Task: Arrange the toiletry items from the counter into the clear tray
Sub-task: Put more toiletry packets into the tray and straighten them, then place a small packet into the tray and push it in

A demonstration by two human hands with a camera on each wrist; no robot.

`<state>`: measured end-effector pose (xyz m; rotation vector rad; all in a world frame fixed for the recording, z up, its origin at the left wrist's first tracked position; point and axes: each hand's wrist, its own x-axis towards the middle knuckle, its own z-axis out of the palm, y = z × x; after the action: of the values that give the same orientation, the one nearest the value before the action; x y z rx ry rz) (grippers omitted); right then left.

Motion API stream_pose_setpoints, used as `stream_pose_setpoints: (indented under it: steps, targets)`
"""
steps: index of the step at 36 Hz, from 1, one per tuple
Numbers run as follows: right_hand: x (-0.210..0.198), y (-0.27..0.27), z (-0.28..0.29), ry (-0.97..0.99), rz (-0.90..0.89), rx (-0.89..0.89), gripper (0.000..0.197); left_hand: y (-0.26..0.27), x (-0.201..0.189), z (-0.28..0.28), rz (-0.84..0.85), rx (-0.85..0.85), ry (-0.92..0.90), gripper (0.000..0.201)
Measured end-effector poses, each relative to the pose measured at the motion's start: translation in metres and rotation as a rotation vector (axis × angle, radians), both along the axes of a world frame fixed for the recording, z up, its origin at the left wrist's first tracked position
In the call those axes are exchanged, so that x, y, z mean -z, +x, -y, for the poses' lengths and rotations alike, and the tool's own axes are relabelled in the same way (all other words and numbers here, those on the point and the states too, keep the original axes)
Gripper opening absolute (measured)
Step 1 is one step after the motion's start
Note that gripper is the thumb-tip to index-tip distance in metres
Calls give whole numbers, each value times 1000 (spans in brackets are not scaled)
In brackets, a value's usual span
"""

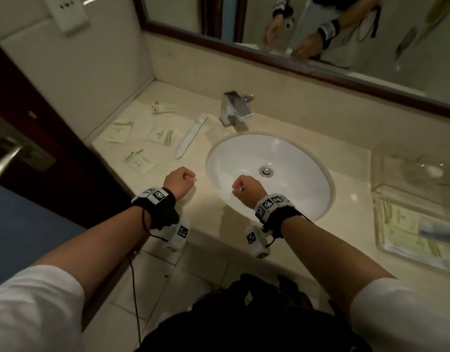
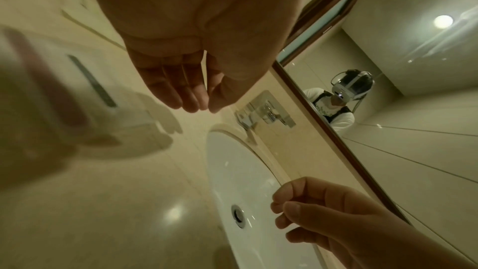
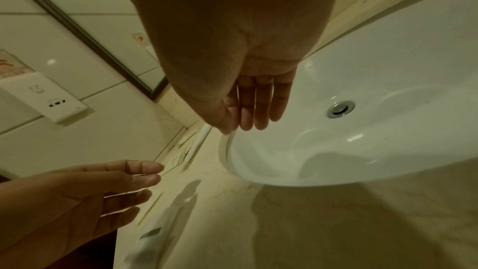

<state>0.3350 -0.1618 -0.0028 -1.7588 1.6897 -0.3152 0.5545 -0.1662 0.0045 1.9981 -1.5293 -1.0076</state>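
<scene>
Several pale sachets (image 1: 162, 135) with green print lie scattered on the beige counter (image 1: 193, 207) left of the sink. A long white toothbrush packet (image 1: 190, 135) lies beside them, near the faucet. The clear tray (image 1: 377, 232) stands on the counter at the far right with flat packets (image 1: 401, 224) inside. My left hand (image 1: 180, 179) hovers over the counter just left of the basin, fingers loose and holding nothing (image 2: 191, 105). My right hand (image 1: 246, 186) hovers over the basin's near edge, also holding nothing (image 3: 248, 122).
A white oval sink (image 1: 295, 199) fills the middle, with a chrome faucet (image 1: 235, 109) behind it. A framed mirror (image 1: 320, 34) runs along the back wall. A dark door with a metal handle (image 1: 7, 153) stands at the left. A second clear box (image 1: 409, 171) sits behind the tray.
</scene>
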Motion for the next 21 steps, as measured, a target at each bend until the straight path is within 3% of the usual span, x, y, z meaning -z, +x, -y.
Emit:
stream_pose_setpoints:
  steps: [6,10,16,18,21]
  targets:
    - [0,42,8,20,-68,-104,9,44,14,-4,-10,-119,64,25]
    - [2,69,16,50,-118,-179,13,70,24,-4,150,-195,105,37]
    - [9,106,26,133,-170,-225,51,88,35,-3,199,-207,177,60]
    - [9,117,29,155,-197,-241,60,91,38,-2,191,-180,206,73]
    - [10,129,32,139,-245,-260,70,90,36,-2,205,-119,257,108]
